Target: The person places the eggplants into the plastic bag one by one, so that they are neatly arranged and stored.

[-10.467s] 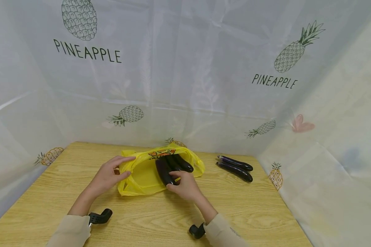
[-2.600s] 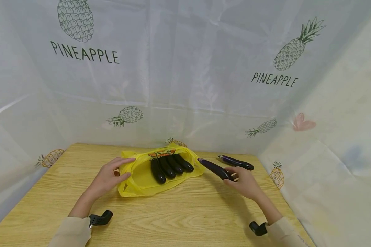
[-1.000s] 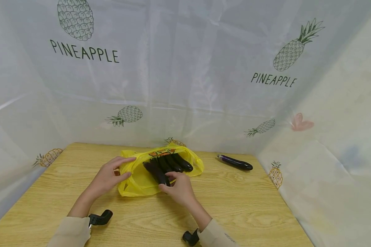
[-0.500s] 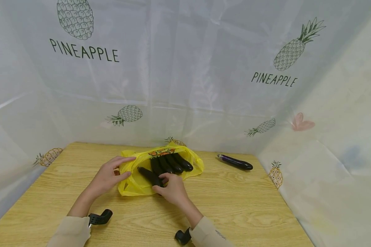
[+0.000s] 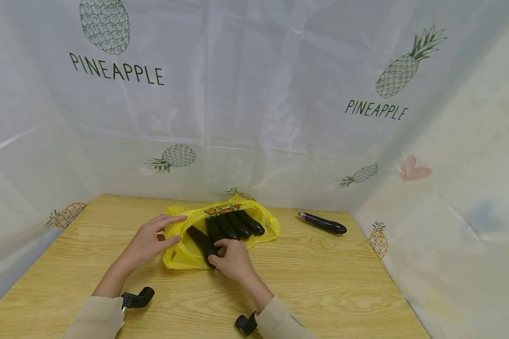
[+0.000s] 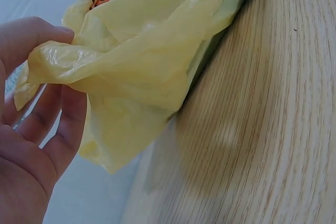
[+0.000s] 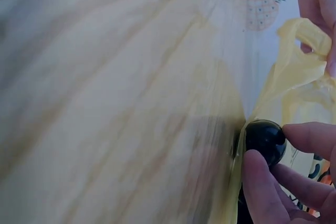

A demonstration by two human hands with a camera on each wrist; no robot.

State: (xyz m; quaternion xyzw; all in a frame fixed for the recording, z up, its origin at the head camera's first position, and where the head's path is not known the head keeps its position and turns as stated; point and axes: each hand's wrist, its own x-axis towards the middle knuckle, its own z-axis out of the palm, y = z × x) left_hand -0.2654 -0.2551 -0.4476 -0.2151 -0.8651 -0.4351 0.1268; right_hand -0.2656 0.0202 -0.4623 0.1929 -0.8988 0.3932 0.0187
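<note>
A yellow plastic bag lies on its side with its mouth towards me. My left hand holds the left edge of that mouth up; in the left wrist view the bag film runs between its thumb and fingers. Partly inside the bag is a dark purple eggplant, its near end pinched by my right hand. The right wrist view shows the eggplant's rounded end between thumb and fingers, against the bag's lower film. Several other eggplants lie side by side deeper in the bag, partly hidden.
One more eggplant lies on the wooden table at the back right. White curtains with pineapple prints stand behind the table and along both sides.
An eggplant has gone from the right of the table into the bag, in my right hand, which has since shifted slightly left. My left hand keeps its place on the bag's edge.
</note>
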